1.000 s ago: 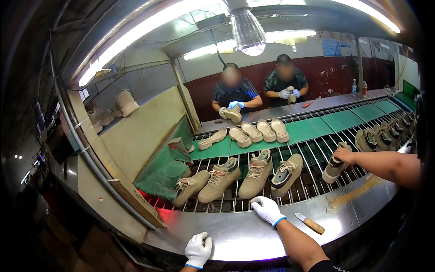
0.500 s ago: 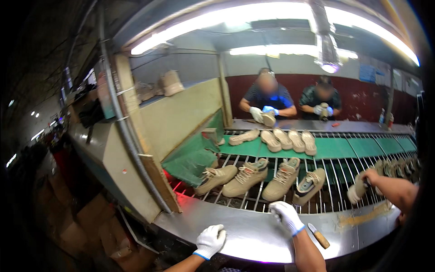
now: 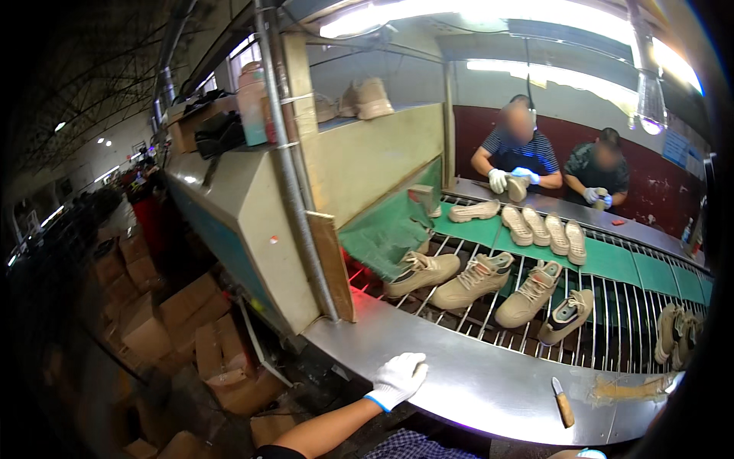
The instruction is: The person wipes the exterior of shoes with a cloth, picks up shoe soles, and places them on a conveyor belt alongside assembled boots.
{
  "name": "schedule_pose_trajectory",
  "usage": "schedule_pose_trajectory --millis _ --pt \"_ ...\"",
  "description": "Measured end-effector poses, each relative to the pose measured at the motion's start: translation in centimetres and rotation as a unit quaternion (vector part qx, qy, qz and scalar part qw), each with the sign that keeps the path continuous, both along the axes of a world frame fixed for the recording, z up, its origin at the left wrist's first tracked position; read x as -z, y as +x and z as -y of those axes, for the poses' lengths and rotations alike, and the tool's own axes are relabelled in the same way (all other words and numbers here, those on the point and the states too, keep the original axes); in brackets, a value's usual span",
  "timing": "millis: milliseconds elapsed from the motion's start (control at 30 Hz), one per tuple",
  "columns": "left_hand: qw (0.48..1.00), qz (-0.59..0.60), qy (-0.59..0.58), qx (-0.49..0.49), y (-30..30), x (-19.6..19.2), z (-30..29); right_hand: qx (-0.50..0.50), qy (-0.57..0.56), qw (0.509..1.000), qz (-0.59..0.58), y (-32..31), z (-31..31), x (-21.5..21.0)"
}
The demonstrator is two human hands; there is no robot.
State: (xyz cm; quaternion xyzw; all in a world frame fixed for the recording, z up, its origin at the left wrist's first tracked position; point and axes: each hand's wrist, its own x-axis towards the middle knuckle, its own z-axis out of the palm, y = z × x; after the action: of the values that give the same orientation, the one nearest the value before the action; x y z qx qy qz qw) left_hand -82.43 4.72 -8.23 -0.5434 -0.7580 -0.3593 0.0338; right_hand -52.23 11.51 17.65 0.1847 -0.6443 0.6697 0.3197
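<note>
Steel ledge taken as reference. Left hand, white-gloved, rests at its near edge: fingers loosely curled, palm hidden, so any hold cannot be told. Right hand shows only as a sliver of glove below the ledge; grip cannot be told. Knife lies on the ledge, unheld. Four beige shoes lie just beyond the ledge; five soles lie farther beyond it on a green belt. Judged progress: shoes laid out, soles unattached; whether any shoe is complete, unclear.

The ledge is smooth, glossy metal, the knife handle wood, the glove matt cloth, the shoes apparently suede.
</note>
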Motion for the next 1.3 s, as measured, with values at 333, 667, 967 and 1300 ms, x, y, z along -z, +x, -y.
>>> schedule_pose_trajectory --millis 333,667,967,1300 --pt "1.0 0.011 -0.013 -0.001 -1.0 0.5 0.6 0.0 0.004 1.0 0.012 -0.9 1.5 -1.0" --pt "1.0 0.0 -0.014 -0.002 -1.3 0.4 0.3 0.01 0.01 1.0 0.014 -0.1 2.2 -1.5" --pt "1.0 -0.003 -0.016 -0.008 -1.8 0.9 0.5 0.011 0.018 1.0 0.014 0.7 3.1 -1.5" --pt "1.0 -0.001 -0.008 -0.003 -2.1 1.4 0.1 0.015 0.022 0.999 0.02 0.8 3.8 -1.7"
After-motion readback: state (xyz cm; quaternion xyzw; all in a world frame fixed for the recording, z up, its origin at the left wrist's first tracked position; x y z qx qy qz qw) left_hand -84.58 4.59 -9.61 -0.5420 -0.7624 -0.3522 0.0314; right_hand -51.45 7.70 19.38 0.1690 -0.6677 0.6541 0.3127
